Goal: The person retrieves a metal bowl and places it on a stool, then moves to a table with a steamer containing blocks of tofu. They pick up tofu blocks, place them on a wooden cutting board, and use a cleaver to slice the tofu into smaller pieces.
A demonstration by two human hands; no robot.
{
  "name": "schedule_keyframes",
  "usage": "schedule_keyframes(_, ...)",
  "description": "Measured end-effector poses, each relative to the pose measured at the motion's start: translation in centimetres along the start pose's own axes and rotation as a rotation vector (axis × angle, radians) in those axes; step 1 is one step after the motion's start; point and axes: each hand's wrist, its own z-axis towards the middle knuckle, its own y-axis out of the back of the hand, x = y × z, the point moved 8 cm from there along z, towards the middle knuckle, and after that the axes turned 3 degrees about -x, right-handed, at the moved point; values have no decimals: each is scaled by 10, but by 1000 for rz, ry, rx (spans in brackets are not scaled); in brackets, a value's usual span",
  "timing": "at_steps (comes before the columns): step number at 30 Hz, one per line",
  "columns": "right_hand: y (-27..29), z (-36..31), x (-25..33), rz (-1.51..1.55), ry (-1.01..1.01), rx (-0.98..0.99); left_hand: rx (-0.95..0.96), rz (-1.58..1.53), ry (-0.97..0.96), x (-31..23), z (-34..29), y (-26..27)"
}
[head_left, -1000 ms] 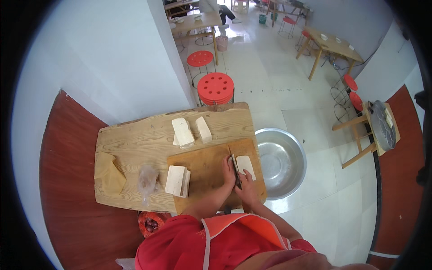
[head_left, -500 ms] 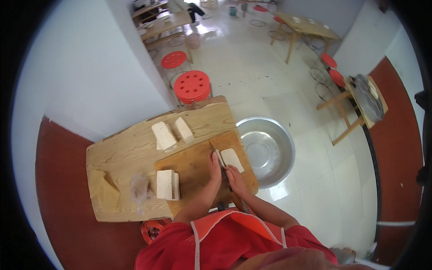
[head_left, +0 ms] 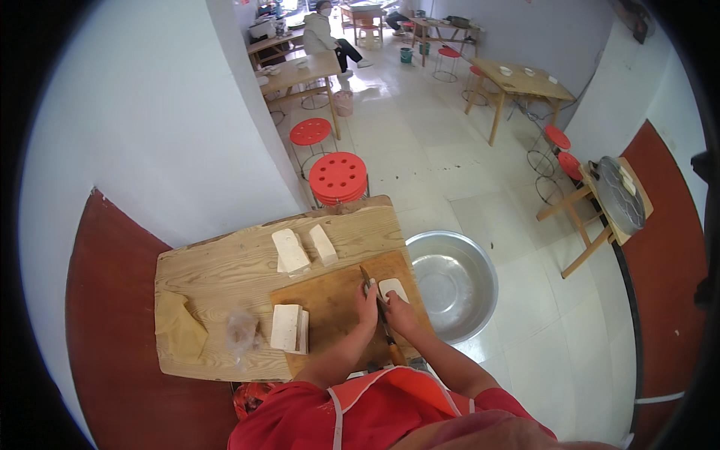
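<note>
Hands unmoved on cutting board (head_left: 330,300), right hand (head_left: 401,315) gripping knife (head_left: 379,309); left hand (head_left: 367,301) fingers pressing tofu block (head_left: 393,289)

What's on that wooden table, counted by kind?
White blocks: 4, two at the back, a pair at the front, one by the hands
Cutting board: 1
Knife: 1
Tan cloth: 1
Clear bag: 1
Total: 8
</note>
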Motion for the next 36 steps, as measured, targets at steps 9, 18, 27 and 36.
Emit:
schedule_keyframes(9, 7, 1, -33, -101, -165, 0, 28, -47, -78, -7, -1, -2)
schedule_keyframes(18, 21, -87, 12, 43, -67, 177, 35, -42, 24, -8, -4, -6)
schedule_keyframes(27, 1, -99, 5, 128, -292, 186, -86, 94, -14, -19, -14, -1)
schedule_keyframes(36, 65, -105, 33, 212, -234, 36, -129, 192, -154, 12, -4, 6)
